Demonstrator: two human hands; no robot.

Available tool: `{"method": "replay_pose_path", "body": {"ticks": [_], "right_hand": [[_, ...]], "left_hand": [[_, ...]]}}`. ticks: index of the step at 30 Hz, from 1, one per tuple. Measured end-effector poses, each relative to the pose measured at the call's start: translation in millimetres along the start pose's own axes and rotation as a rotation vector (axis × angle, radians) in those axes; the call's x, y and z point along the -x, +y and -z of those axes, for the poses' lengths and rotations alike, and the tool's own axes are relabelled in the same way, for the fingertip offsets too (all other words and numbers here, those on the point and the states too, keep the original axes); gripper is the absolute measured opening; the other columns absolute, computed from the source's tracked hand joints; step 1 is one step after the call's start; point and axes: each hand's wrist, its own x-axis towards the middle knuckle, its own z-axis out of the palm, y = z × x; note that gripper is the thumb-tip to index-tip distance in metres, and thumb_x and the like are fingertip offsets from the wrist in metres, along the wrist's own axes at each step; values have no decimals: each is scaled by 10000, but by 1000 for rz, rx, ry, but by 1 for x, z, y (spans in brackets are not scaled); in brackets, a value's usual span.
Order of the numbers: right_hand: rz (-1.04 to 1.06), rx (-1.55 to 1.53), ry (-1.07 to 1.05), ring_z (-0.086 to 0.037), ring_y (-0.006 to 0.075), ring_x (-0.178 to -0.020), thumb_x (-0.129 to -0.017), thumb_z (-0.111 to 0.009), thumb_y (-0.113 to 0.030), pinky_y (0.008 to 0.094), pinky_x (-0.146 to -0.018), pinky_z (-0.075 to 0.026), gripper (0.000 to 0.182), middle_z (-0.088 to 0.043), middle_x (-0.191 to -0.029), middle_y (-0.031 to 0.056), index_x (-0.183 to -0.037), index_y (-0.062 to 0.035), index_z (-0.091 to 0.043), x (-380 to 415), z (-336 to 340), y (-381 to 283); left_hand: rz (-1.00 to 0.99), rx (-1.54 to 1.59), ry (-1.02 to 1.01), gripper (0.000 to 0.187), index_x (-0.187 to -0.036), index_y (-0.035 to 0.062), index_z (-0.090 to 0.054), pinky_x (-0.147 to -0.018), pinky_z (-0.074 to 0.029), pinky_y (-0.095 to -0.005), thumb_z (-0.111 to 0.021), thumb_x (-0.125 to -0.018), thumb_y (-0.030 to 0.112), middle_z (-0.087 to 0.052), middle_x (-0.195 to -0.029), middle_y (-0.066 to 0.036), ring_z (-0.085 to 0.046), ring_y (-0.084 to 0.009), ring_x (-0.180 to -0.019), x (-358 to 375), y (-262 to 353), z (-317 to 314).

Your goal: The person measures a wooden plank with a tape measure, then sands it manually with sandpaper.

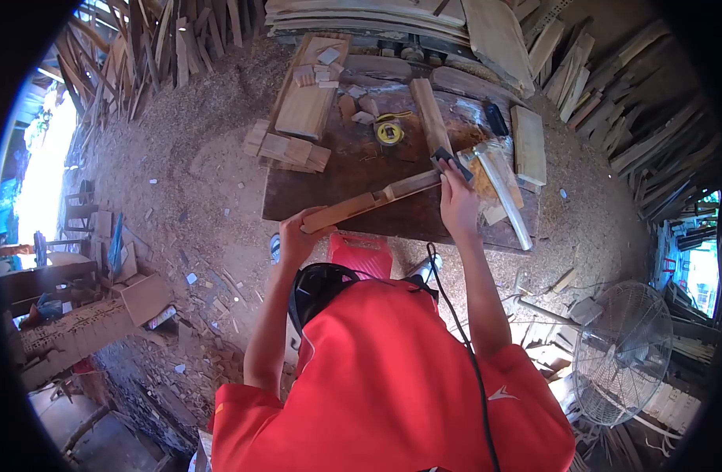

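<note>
My left hand (300, 240) is closed around the near end of a narrow wooden bar (349, 208), which slants across the front of the worktable. A notch shows partway along the bar. At its far end my right hand (460, 203) has its fingers closed on a dark, flat piece of sandpaper (453, 163), which overlaps the bar's tip in this view. Just right of that hand lies a hammer (502, 195) with a pale handle. Behind the sandpaper, a plain wooden strip (430, 116) runs away from me.
On the brown worktable (298, 191) lie a yellow tape measure (389, 134), a black object (495, 119), a board (306, 110) with small blocks, and stacked offcuts (286, 149). A red stool (361, 253) stands below its front edge. A fan (622, 354) stands at right; scraps litter the floor.
</note>
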Motion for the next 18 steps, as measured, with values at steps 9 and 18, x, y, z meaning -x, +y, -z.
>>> {"method": "replay_pose_path", "body": {"ticks": [9, 18], "right_hand": [[74, 82, 63, -686, 373, -1308, -1065, -616, -70, 481, -1044, -571, 302, -751, -1345, 174, -1345, -27, -721, 38, -7, -23], [71, 100, -113, -656, 387, -1345, -1054, -595, -63, 485, -1085, -557, 323, -732, -1388, 164, -1352, -29, -716, 58, -48, 0]], "left_hand": [[-421, -278, 86, 488, -1275, 26, -784, -1161, -552, -474, -760, -791, -31, -770, -1336, -164, -712, -340, -1311, 33, -36, 15], [-628, -531, 40, 569, -1366, 25, -735, -1194, -521, -486, -714, -798, 10, -709, -1454, -131, -642, -340, -1409, 29, -62, 19]]}}
